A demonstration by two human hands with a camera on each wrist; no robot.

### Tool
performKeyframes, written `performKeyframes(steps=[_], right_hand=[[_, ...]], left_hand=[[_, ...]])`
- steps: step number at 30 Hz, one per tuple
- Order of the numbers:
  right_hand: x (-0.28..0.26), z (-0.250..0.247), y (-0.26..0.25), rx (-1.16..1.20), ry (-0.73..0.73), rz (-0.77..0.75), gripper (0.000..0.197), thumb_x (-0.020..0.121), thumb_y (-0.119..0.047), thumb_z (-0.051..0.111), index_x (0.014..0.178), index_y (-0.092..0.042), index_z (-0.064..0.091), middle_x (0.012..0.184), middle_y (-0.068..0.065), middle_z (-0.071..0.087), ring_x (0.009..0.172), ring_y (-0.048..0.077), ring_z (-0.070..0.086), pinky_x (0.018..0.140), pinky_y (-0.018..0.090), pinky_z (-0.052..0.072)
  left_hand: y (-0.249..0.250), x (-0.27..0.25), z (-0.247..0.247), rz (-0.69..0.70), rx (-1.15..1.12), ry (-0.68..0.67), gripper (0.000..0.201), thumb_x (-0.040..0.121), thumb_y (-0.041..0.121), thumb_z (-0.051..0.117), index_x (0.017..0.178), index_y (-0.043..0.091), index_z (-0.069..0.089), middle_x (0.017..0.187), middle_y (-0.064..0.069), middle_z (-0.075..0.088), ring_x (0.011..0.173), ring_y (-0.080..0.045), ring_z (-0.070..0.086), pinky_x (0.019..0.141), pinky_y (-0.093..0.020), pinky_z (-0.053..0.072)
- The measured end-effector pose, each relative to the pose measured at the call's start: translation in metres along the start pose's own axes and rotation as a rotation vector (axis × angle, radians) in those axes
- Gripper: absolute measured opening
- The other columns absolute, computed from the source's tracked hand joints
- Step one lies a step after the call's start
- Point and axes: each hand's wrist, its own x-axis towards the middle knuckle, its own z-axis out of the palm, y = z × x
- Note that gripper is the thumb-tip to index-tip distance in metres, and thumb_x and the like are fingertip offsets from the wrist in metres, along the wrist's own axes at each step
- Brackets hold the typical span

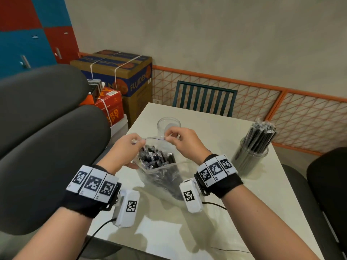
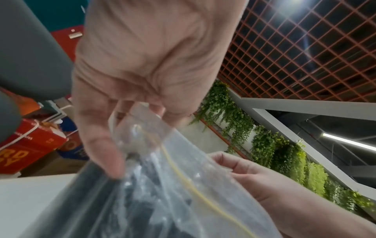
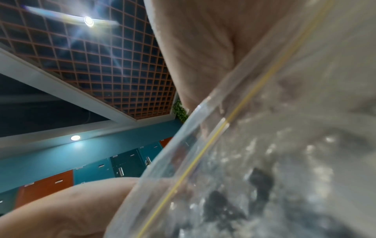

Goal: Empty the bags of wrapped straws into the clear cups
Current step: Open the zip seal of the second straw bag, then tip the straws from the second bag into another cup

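A clear zip bag (image 1: 161,175) full of black wrapped straws (image 1: 155,158) stands on the white table (image 1: 216,212), its mouth open. My left hand (image 1: 129,145) pinches the far rim of the bag at its left end, and my right hand (image 1: 180,139) pinches the same rim at its right end. In the left wrist view the left hand (image 2: 114,136) grips the crinkled bag (image 2: 154,185). The right wrist view is filled by the bag (image 3: 264,161) and its yellow zip line. Behind the hands stands an empty clear cup (image 1: 168,125). At the right a second clear cup (image 1: 249,162) holds several wrapped straws.
A grey padded chair (image 1: 43,137) presses against the table's left edge, and a dark chair (image 1: 326,194) sits at the right. A teal slatted chair (image 1: 204,98) stands at the far side. Cardboard boxes (image 1: 122,77) are stacked at the back left.
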Motion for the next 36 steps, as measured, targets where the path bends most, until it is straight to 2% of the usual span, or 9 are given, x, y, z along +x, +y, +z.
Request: performKeyframes(steps=[9, 13, 17, 20, 23, 25, 29, 33, 36], right_hand=[[-0.037, -0.026, 0.021, -0.618, -0.187, 0.544, 0.069, 0.083, -0.052, 0.058, 0.137, -0.022, 0.026, 0.139, 0.011, 0.027, 0.120, 0.035, 0.041, 0.091, 0.045, 0.042], [-0.044, -0.027, 0.037, 0.018, -0.121, 0.678, 0.037, 0.090, -0.029, 0.057, 0.113, -0.006, 0.038, 0.089, 0.012, 0.062, 0.060, 0.019, 0.063, 0.055, 0.029, 0.052], [-0.044, -0.011, 0.055, 1.051, 0.076, 0.657, 0.019, 0.095, 0.002, 0.042, 0.078, -0.004, 0.047, 0.077, 0.015, 0.066, 0.057, 0.019, 0.071, 0.056, 0.033, 0.060], [-0.047, 0.001, 0.074, 1.693, 0.078, 0.681, 0.024, 0.094, 0.004, 0.038, 0.077, 0.001, 0.056, 0.083, 0.020, 0.068, 0.065, 0.025, 0.071, 0.057, 0.037, 0.061], [-0.047, 0.011, 0.082, 1.650, 0.006, 0.766, 0.021, 0.084, 0.004, 0.040, 0.071, -0.003, 0.056, 0.060, 0.011, 0.059, 0.044, 0.018, 0.060, 0.045, 0.031, 0.055], [-0.046, 0.013, 0.083, 1.382, -0.048, 0.784, 0.013, 0.089, -0.010, 0.042, 0.078, -0.010, 0.049, 0.048, -0.001, 0.051, 0.037, 0.012, 0.050, 0.041, 0.023, 0.046], [-0.040, 0.001, 0.081, 0.595, -0.071, 0.453, 0.048, 0.086, -0.048, 0.058, 0.128, -0.041, 0.036, 0.098, -0.019, 0.052, 0.079, 0.012, 0.062, 0.054, 0.025, 0.049], [-0.025, -0.003, 0.077, 0.456, -0.002, 0.377, 0.031, 0.092, -0.051, 0.044, 0.080, -0.025, 0.056, 0.058, -0.021, 0.053, 0.044, -0.003, 0.042, 0.052, 0.022, 0.038], [-0.002, 0.014, 0.105, 0.597, 0.139, 0.663, 0.038, 0.092, -0.048, 0.047, 0.070, -0.019, 0.056, 0.061, -0.004, 0.055, 0.048, 0.012, 0.048, 0.049, 0.025, 0.037]], left_hand=[[-0.017, 0.017, 0.021, -0.407, -0.929, 0.026, 0.023, 0.099, 0.002, 0.032, 0.083, 0.004, 0.048, 0.074, -0.006, 0.045, 0.065, -0.018, 0.049, 0.050, -0.031, 0.057], [-0.026, 0.015, 0.037, -0.519, -1.467, 0.013, 0.025, 0.100, 0.000, 0.021, 0.097, -0.001, 0.045, 0.097, -0.009, 0.048, 0.090, -0.021, 0.054, 0.105, -0.048, 0.036], [-0.026, 0.006, 0.045, -0.583, -1.725, -0.010, 0.037, 0.101, 0.001, 0.019, 0.130, 0.004, 0.041, 0.139, -0.006, 0.043, 0.137, -0.023, 0.036, 0.111, -0.043, 0.026], [-0.035, 0.006, 0.047, -0.599, -1.693, -0.079, 0.043, 0.092, -0.009, 0.022, 0.128, 0.006, 0.041, 0.081, -0.019, 0.057, 0.096, -0.021, 0.063, 0.102, -0.043, 0.040], [-0.043, 0.010, 0.048, -0.629, -1.551, -0.176, 0.017, 0.071, -0.004, 0.033, 0.077, 0.012, 0.038, 0.041, -0.002, 0.027, 0.033, -0.013, 0.033, 0.062, -0.045, 0.055], [-0.036, 0.006, 0.045, -0.604, -1.377, -0.247, 0.017, 0.078, 0.006, 0.036, 0.061, 0.011, 0.036, 0.040, 0.000, 0.026, 0.029, -0.014, 0.033, 0.054, -0.037, 0.054], [-0.024, 0.009, 0.042, -0.513, -0.876, -0.243, 0.022, 0.089, 0.037, 0.054, 0.083, 0.016, 0.054, 0.050, -0.002, 0.044, 0.039, -0.016, 0.050, 0.044, -0.024, 0.051], [-0.026, 0.025, 0.047, -0.419, -0.668, -0.096, 0.029, 0.089, 0.041, 0.055, 0.072, 0.016, 0.052, 0.041, 0.002, 0.042, 0.034, -0.012, 0.045, 0.050, -0.023, 0.041], [-0.020, 0.030, 0.047, -0.436, -0.736, -0.144, 0.039, 0.088, 0.027, 0.054, 0.052, 0.014, 0.044, 0.032, 0.003, 0.038, 0.022, -0.010, 0.035, 0.038, -0.013, 0.033]])
